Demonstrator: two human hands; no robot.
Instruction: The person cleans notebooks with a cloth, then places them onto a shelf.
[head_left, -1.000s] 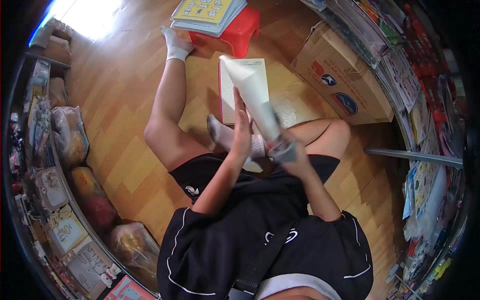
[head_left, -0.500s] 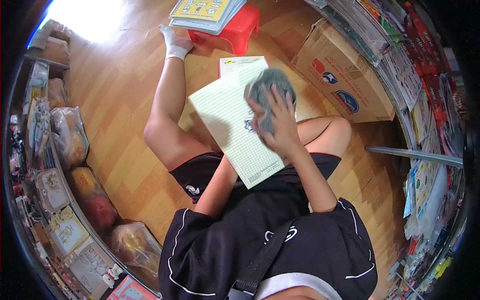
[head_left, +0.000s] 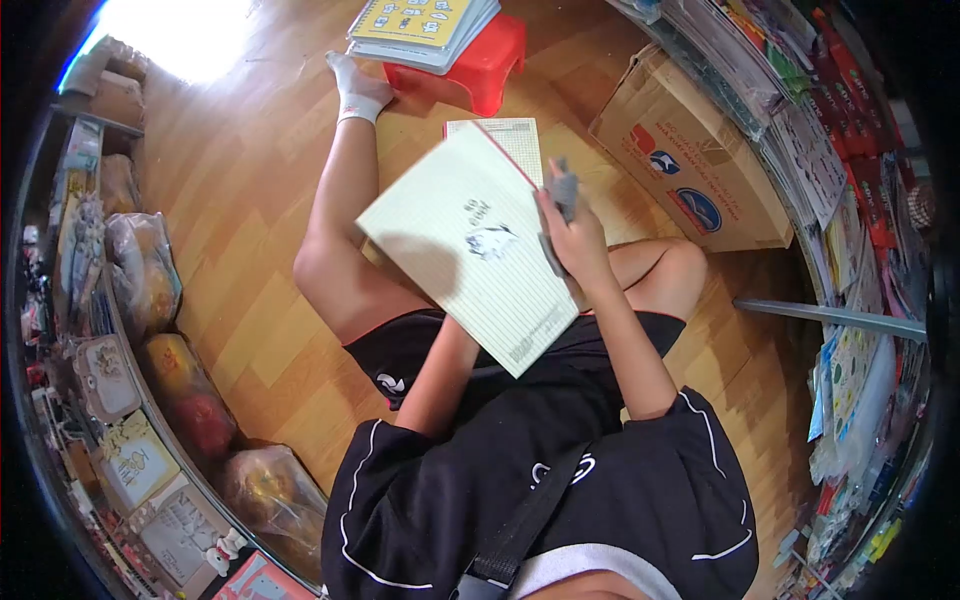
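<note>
A notebook [head_left: 450, 240] with a lined cream page and a small cartoon drawing lies tilted above my lap. My left forearm [head_left: 440, 375] passes beneath it, so my left hand and its fingers are hidden. At the notebook's right edge, my right hand [head_left: 578, 240] is closed on a grey cloth [head_left: 564, 190], which bunches up above the fingers and shows again below them along the edge. Beyond the notebook, a second notebook [head_left: 520, 135] with a gridded page lies on the floor, partly covered.
A red plastic stool [head_left: 490, 75] carries a stack of notebooks with a yellow cover [head_left: 410, 22]. To the right stand a cardboard box [head_left: 690, 160] and packed shelves with a metal bar [head_left: 830, 318]. Plastic-wrapped items [head_left: 145, 270] line the left shelf.
My right hand has drawn the cloth from the page to the right edge, uncovering the drawing. The cloth, spread flat before, is now bunched. The notebook's tilt has shifted slightly.
</note>
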